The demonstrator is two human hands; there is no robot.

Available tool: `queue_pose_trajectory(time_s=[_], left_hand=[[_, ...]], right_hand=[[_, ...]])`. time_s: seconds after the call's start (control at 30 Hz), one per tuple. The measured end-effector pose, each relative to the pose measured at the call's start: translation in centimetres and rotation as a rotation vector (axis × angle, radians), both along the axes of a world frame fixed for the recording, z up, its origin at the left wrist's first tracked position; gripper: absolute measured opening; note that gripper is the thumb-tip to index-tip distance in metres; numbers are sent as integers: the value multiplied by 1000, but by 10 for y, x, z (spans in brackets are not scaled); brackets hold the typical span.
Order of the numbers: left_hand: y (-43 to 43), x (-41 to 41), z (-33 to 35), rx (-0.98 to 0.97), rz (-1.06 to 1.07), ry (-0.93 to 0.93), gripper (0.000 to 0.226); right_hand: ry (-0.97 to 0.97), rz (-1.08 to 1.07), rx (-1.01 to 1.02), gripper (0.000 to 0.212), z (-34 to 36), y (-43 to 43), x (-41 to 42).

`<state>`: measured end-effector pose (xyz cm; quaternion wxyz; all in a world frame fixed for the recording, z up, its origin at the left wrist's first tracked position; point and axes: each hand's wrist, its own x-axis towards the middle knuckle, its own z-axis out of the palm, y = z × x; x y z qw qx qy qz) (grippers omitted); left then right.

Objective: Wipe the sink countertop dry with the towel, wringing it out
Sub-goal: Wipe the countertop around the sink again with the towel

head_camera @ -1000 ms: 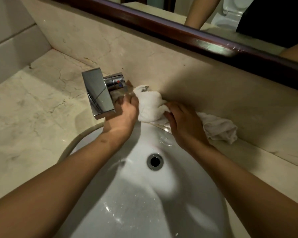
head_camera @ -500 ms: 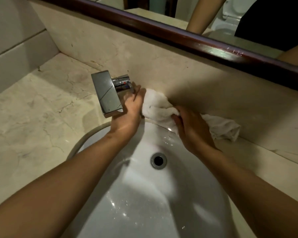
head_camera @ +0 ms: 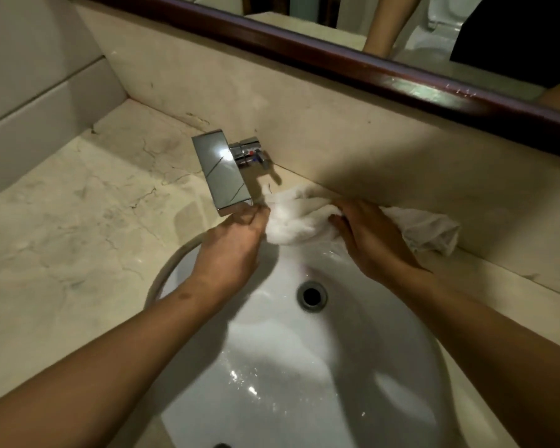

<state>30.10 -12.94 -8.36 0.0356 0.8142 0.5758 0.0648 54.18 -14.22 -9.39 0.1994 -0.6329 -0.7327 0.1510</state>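
Head view, looking down on a white sink basin [head_camera: 304, 367] set in a beige marble countertop [head_camera: 78, 221]. A white towel [head_camera: 291, 218] lies bunched on the narrow strip of countertop behind the basin, against the foot of the marble backsplash [head_camera: 337, 137], its near edge hanging over the basin rim and its right end trailing along the ledge. The left hand [head_camera: 233, 244] grips the towel's left end, fingers curled together around the cloth, just below the tip of the chrome faucet [head_camera: 222, 173]. The right hand [head_camera: 369, 234] holds the middle of the towel, fingers bent and close together with their tips sunk into a fold. Both forearms reach across the basin. Water droplets glint on the basin's near wall, and the drain [head_camera: 311, 295] lies between the two wrists. A dark wooden mirror frame [head_camera: 337, 63] runs above the backsplash.
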Motion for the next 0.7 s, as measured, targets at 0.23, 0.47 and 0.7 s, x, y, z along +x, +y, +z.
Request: queue_pose_trajectory(time_s=[0.23,0.47,0.7], left_hand=[[-2,-48,-6,314,2,-25,45],[40,-115,-21,384,-55,-136,43],[47,-106,-21,154,71,-402,43]], right_hand=[[64,88,30,32,-1,15,-29],[27,235,100,32,-1,65,-83],[-95,267,138,25,-3,73,-88]])
